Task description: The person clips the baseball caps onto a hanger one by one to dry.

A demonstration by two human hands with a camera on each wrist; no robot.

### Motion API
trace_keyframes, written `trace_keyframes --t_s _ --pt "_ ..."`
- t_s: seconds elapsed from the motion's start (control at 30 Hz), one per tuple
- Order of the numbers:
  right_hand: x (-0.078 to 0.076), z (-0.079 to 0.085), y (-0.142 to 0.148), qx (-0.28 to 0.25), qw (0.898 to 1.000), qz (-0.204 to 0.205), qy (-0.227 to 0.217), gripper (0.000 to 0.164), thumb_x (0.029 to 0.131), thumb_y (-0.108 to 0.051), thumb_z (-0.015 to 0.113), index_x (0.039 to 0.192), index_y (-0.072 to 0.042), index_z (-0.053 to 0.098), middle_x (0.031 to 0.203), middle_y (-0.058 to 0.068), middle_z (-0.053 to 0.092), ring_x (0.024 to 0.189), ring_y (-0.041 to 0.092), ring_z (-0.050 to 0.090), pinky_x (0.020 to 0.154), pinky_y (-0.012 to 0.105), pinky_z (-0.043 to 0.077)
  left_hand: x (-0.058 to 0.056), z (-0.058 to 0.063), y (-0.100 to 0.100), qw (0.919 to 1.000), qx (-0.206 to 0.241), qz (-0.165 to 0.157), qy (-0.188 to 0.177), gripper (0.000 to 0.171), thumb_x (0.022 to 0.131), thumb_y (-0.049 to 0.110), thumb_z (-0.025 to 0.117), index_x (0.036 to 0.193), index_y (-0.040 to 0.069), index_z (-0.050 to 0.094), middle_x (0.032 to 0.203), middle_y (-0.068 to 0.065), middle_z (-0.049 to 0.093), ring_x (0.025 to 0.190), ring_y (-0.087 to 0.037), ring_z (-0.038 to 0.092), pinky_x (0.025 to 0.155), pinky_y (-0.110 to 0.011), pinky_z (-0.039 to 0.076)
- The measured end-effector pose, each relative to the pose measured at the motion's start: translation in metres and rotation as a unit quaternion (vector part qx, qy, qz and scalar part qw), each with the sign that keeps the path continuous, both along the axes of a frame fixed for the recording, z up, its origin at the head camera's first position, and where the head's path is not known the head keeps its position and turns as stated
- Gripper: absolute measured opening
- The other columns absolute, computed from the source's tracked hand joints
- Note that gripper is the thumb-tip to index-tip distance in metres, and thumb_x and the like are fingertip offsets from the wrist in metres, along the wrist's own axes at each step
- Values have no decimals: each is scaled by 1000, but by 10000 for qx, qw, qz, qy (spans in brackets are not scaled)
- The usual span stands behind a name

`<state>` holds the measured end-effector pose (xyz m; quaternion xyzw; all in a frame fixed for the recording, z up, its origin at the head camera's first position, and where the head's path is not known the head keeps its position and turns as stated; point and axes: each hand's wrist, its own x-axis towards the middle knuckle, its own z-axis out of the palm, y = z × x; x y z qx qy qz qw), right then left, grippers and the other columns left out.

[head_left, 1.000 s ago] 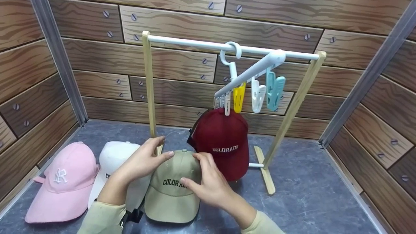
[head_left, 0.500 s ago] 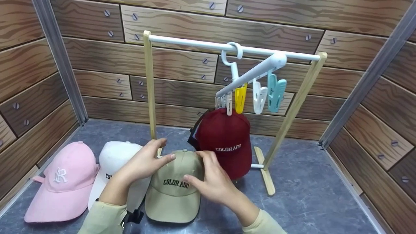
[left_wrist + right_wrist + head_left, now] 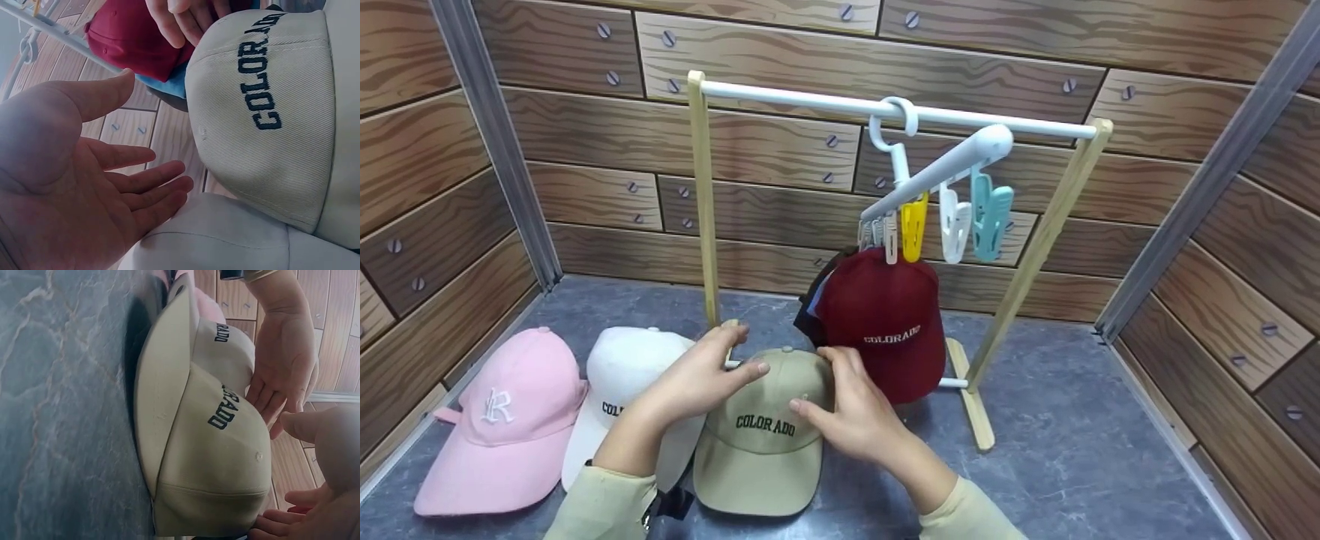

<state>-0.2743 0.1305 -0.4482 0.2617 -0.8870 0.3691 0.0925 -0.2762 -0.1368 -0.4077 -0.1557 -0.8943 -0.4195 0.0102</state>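
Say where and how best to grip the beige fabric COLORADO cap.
Probably both sides of the rounded crown, from above: the beige fabric cap sits upright, and the white fabric cap close on its left leaves little room lower down.

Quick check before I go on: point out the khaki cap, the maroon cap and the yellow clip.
Khaki cap (image 3: 765, 425): head view, on the lettering across the crown's front.
Maroon cap (image 3: 880, 306): head view, crown front, above the lettering.
Yellow clip (image 3: 913, 226): head view, middle of its body.
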Motion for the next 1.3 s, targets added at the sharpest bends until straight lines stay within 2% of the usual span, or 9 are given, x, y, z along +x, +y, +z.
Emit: trace_keyframes --t_s 0.07,0.2,0.37,0.57,0.77,1.0,1.2,1.3 --pt "-1 -2 0 26 10000 -1 -7 83 99 -46 82 158 0 47 155 15 52 140 31 58 117 53 49 0 -1 2 10000 -26 -21 -51 77 110 34 72 163 -13 41 166 -35 45 159 -52 34 129 -65 28" --pt "-3 -4 0 117 9999 -20 -62 85 99 -48 81 159 1 47 156 15 52 141 32 58 117 53 49 1 -4 4 9998 -108 -81 -111 79 108 36 74 162 -14 42 163 -35 48 153 -53 44 126 -65 35" --pt "-5 -7 0 177 9997 -23 -146 88 99 -50 80 160 3 46 158 17 53 144 33 56 118 54 48 2 -6 7 9995 -280 -131 -83 80 107 35 76 160 -16 44 163 -38 46 155 -54 42 127 -66 32" --pt "-6 -10 1 205 9996 -26 -189 87 100 -50 80 160 3 46 156 19 54 143 36 57 117 56 49 0 -11 12 9976 -686 -104 43 81 105 36 78 158 -16 46 159 -39 49 152 -54 45 127 -65 33" --pt "-8 -12 2 204 9994 -11 -274 87 101 -52 79 160 4 47 153 19 57 141 35 58 116 56 49 -2 -18 16 9946 -1015 -91 185 81 103 38 80 156 -16 49 153 -37 56 145 -51 53 122 -64 41" --pt "-10 -14 4 202 9992 -33 -352 91 101 -56 78 159 7 48 145 19 60 132 34 62 112 57 51 -3 -24 17 9936 -1119 -97 122 87 103 47 79 157 -14 50 150 -33 59 141 -47 57 119 -62 46" --pt "-10 -12 5 225 9983 -146 -523 93 101 -61 76 159 5 48 146 19 60 133 35 61 113 59 50 -5 -28 17 9936 -1110 -173 96 95 101 56 78 159 -13 47 154 -35 57 147 -50 53 122 -64 42" --pt "-10 -12 6 206 9981 -175 -550 94 101 -62 76 159 6 49 146 20 61 132 36 62 112 59 51 -6 -30 18 9934 -1126 -174 98 96 100 59 78 158 -11 49 153 -33 58 145 -48 54 120 -64 43"
